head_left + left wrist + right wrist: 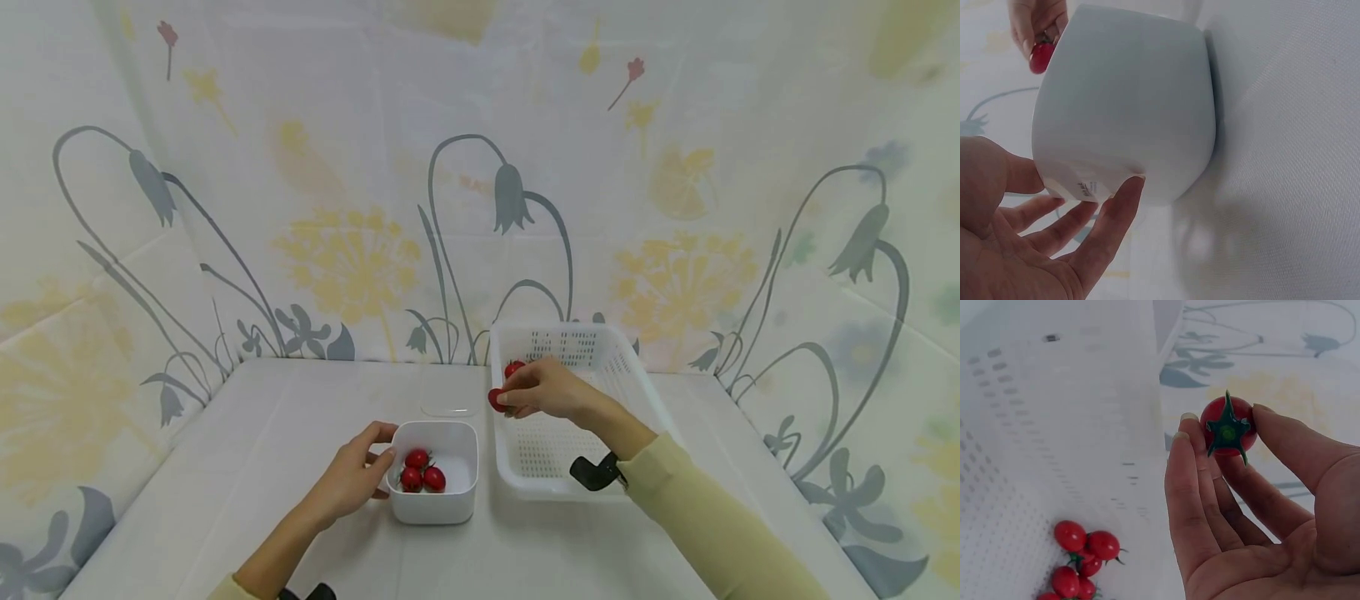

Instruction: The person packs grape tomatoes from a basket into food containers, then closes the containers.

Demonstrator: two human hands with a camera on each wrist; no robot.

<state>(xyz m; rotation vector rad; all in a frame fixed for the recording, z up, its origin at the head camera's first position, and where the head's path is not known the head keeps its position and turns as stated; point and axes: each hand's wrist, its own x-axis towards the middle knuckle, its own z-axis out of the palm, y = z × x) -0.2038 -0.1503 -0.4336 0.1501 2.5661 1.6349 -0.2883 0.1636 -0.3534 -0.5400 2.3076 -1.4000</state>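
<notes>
In the head view my left hand [352, 475] holds the left side of a square white container [433, 510], fingers against its outer wall and thumb at the rim. Three cherry tomatoes [417, 458] lie inside it. My right hand [551, 387] pinches another cherry tomato [1229, 428] between thumb and fingertips, its green calyx facing the right wrist camera. That hand is above the left rim of a white perforated basket [652, 392]. Several more tomatoes [1079, 550] lie in the basket, partly hidden by the right hand in the head view.
A thin clear lid-like piece [448, 411] lies on the white tabletop [300, 400] behind the container. The basket stands just right of the container with a narrow gap between them. A flower-printed curtain [480, 167] closes off the back and sides.
</notes>
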